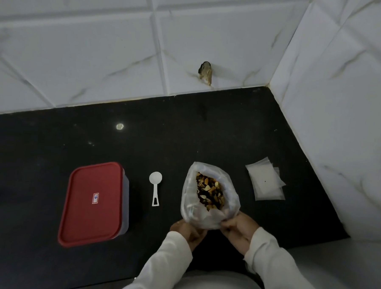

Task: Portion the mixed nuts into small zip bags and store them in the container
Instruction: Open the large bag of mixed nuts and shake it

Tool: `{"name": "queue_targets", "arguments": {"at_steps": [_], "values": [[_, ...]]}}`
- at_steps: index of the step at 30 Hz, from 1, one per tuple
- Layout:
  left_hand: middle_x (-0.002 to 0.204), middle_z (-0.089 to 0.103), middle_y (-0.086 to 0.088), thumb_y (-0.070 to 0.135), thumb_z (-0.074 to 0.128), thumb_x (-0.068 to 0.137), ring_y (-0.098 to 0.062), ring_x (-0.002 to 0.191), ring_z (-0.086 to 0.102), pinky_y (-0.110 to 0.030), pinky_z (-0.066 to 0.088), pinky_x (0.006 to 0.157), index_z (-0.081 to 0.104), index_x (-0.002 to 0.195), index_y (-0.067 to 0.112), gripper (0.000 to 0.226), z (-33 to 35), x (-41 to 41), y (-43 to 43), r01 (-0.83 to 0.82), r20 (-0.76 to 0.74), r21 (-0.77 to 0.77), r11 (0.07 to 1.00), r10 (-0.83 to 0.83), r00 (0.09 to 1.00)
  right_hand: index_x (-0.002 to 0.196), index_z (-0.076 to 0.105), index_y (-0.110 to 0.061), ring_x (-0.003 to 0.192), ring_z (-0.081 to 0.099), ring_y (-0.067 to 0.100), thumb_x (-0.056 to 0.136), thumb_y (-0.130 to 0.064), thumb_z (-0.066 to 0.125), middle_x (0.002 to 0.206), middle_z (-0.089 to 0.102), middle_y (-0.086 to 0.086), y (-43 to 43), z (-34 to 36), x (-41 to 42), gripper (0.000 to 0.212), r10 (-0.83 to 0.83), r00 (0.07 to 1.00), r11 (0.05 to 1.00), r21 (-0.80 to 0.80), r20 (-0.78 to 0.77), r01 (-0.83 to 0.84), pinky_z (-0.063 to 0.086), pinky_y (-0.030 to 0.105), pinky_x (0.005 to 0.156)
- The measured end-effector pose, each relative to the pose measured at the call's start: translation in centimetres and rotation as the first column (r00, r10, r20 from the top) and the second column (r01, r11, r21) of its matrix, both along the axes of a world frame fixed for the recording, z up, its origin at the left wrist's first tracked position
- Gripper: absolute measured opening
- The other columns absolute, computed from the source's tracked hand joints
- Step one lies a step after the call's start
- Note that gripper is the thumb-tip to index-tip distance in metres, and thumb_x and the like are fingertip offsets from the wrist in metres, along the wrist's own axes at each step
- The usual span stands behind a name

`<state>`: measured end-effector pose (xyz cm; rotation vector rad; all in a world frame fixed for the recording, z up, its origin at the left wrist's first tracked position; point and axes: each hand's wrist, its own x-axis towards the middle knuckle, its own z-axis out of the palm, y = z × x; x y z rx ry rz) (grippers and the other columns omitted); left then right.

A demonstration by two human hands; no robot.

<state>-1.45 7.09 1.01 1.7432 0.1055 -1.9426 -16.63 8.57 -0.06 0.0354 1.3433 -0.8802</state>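
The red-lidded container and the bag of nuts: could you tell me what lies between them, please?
A white scoop lies flat on the black counter between the container and the bag of nuts, touching neither; the head view shows it.

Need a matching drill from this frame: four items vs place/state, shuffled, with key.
Items:
1. container
2. scoop
3. nut bag
4. zip bags

States:
a. flat pile, far right by the wall
b. open-topped, gripped by left hand and right hand
c. red lid on, far left
d. white, lying untouched on the counter

Pairs: 1-c, 2-d, 3-b, 4-a
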Motion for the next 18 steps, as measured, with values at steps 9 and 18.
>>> {"name": "queue_targets", "arguments": {"at_steps": [9,18], "values": [[0.112,0.055,-0.009,0.042,0.088,0.067,-0.029,0.098,0.061,-0.043,0.057,0.078,0.04,0.124,0.019,0.077,1.7,-2.3,0.3,0.172,0.214,-0.097,0.98,-0.148,0.966,0.112,0.064,-0.009,0.098,0.064,0.041,0.084,0.006,0.05,0.105,0.067,0.02,-0.4,-0.7,1.0,0.034,0.17,0.936,0.985,0.09,-0.308,-0.15,0.049,0.053,0.096],[0.101,0.062,-0.014,-0.001,0.065,0.081,-0.035,0.093,0.064,-0.05,0.057,0.085,0.057,0.115,0.007,0.036,1.0,-1.2,-0.4,0.163,0.278,-0.153,0.975,-0.116,0.954,0.114,0.059,0.007,0.098,0.059,0.043,0.061,0.018,0.036,0.103,0.062,0.027,0.1,0.1,0.0,0.058,-0.372,0.923,0.924,0.133,0.092,0.359,0.049,0.054,0.089]]}}
